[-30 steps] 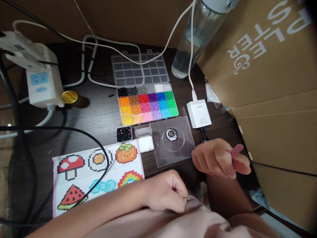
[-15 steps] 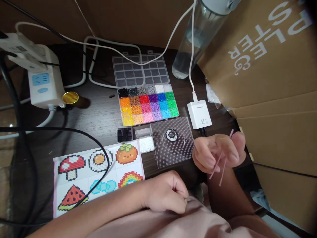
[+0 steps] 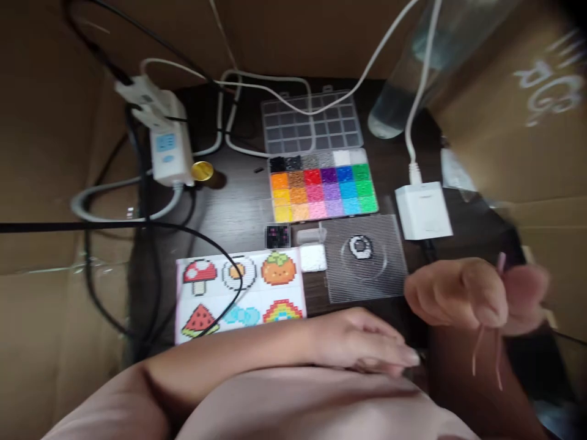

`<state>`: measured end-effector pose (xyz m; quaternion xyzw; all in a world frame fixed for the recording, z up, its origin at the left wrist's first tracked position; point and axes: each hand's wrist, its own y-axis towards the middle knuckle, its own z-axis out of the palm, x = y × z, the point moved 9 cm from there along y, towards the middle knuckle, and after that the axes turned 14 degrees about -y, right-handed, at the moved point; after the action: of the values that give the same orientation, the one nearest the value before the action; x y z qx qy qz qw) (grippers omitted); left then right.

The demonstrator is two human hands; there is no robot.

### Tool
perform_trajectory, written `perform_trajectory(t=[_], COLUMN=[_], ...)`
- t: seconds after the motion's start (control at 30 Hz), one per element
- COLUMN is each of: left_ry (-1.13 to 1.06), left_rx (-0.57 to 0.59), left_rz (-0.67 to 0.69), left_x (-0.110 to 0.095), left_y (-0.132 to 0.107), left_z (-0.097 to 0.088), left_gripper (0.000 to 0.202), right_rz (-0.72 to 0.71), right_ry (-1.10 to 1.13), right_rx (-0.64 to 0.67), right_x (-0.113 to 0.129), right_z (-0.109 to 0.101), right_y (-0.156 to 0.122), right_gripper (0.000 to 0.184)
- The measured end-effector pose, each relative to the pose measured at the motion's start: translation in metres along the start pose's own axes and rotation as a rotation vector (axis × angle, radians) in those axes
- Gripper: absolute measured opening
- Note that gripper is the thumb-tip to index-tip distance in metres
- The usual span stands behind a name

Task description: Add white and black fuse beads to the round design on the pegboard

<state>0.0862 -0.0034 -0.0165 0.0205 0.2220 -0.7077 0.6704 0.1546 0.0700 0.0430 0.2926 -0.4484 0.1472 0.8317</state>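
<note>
Pink tweezers point(image 3: 499, 365) are held between the thumb and fingers of my right hand point(image 3: 468, 296), their two thin legs pointing down and apart. This hand is raised at the right, near the clear pegboard point(image 3: 339, 288). On the pegboard sits a small ring of white and dark beads point(image 3: 361, 247). My left hand point(image 3: 364, 343) lies low against my shirt, in front of the pegboard, with its fingers stretched out and nothing visible in them. A small box of white beads point(image 3: 312, 258) stands left of the pegboard, beside a pixelated dark item point(image 3: 277, 236).
Behind the pegboard is a sorted bead case point(image 3: 332, 192) with its clear lid point(image 3: 312, 131) laid back. A pattern sheet point(image 3: 298, 290) lies left. A white charger point(image 3: 422, 212), water bottle point(image 3: 385, 122) and power strip point(image 3: 172, 146) stand around, with loose cables point(image 3: 192, 227). Cardboard walls surround the desk.
The view has swung left, so everything appears further right. My left hand has unfolded from a fist to straightened fingers. My right hand still has the tweezers, now blurred and pointing more downward.
</note>
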Motion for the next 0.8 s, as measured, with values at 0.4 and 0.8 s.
perform_trajectory(t=[0.4, 0.8], left_ry=[0.019, -0.343], left_rx=[0.191, 0.239], left_rz=[0.191, 0.095], left_x=[-0.004, 0.004], left_y=[0.002, -0.001], left_z=[0.005, 0.011], left_gripper=[0.050, 0.048], right_rz=[0.321, 0.284], right_ry=[-0.451, -0.509], right_rx=[0.078, 0.047], right_x=[-0.022, -0.014], right_z=[0.018, 0.012], right_y=[-0.001, -0.005], right_gripper=[0.032, 0.029])
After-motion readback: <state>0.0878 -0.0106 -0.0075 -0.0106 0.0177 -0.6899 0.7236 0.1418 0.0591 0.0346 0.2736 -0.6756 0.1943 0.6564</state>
